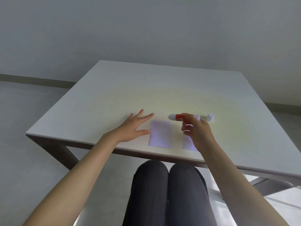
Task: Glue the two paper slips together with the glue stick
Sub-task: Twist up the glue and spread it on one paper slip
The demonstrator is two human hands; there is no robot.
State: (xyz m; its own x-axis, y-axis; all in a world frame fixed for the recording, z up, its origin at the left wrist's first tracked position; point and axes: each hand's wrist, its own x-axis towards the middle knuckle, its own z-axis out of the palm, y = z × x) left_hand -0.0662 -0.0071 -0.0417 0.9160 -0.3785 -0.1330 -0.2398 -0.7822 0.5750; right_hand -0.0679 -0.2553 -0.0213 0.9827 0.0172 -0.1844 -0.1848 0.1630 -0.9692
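Note:
Two pale paper slips lie side by side near the table's front edge. The left slip (161,134) is in full view; the right slip (188,144) is mostly hidden under my right hand (197,130). That hand holds a red and white glue stick (178,117) level above the table, its white tip pointing left and uncapped. The white cap (210,117) stands on the table just right of the stick. My left hand (136,127) hovers with fingers spread just left of the left slip, holding nothing.
The white table (146,88) has its front edge close to my knees (167,185). A chair frame (268,185) shows under the table at the right. A grey wall stands behind.

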